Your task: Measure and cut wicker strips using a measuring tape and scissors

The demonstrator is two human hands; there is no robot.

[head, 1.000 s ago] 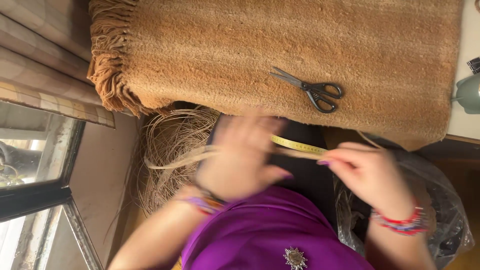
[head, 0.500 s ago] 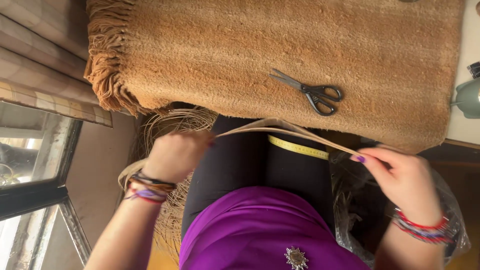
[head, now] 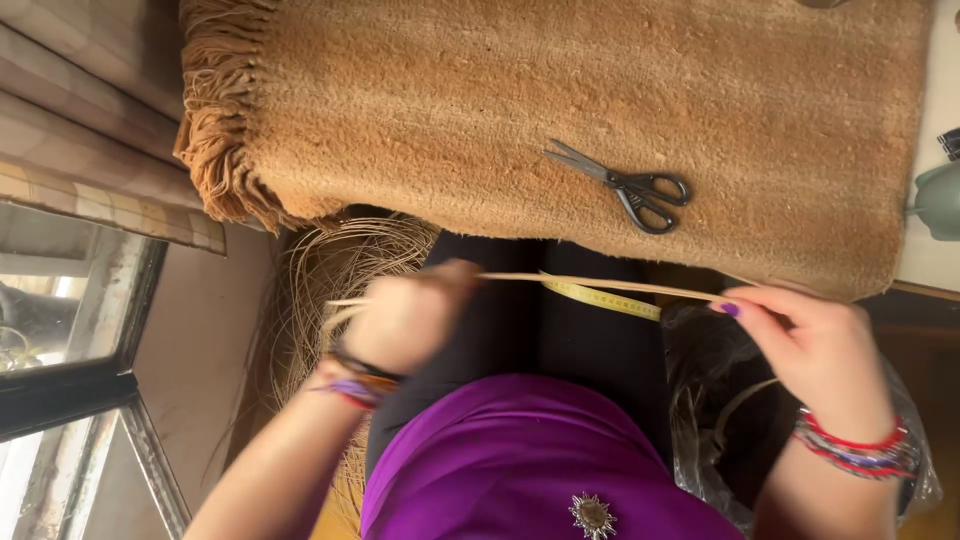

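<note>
Pinching a pale straw strand (head: 600, 285) taut, both hands' fingers closed, beside a straw-filled plastic bag (head: 705, 350).

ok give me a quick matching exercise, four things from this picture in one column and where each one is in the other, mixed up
Things:
1. scissors
2. tape measure
3. pale fibre strand
4. clear plastic bag

Places:
A. stretched between the left hand and right hand
B. lying on the tan woven mat
C. across the dark lap
D. under the right hand, beside the lap

Pairs: 1-B, 2-C, 3-A, 4-D
</note>
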